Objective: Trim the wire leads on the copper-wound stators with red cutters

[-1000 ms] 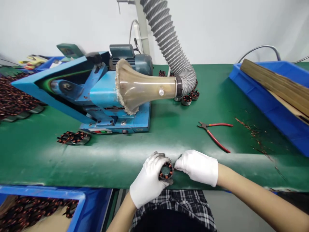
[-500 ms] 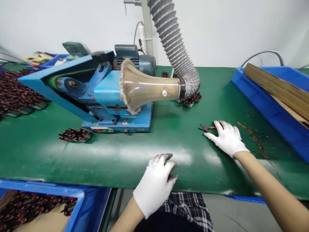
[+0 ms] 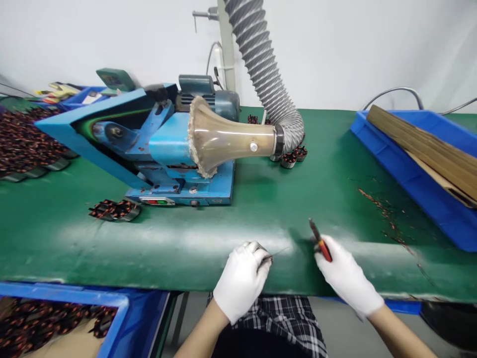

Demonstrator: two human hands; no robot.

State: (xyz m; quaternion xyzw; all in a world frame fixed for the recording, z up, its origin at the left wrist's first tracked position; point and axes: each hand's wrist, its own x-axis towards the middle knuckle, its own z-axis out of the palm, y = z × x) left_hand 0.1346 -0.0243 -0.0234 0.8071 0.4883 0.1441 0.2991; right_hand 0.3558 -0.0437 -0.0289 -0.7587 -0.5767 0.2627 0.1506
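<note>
Both my hands wear white gloves at the near edge of the green table. My left hand is curled round a small wound stator ring that is mostly hidden under its fingers; a thin wire sticks out to the right. My right hand grips red-handled pliers, whose dark jaws point up and away, a short way right of the wire's end.
A blue belt machine with a beige funnel and grey ribbed hose stands mid-table. Stator rings lie before it, by the hose and heaped at far left. Blue bins sit at right and lower left. Copper scraps litter the right.
My right hand left the ring, reached right to the pliers on the table, picked them up and brought them back near my left hand, which stayed closed on the ring.
</note>
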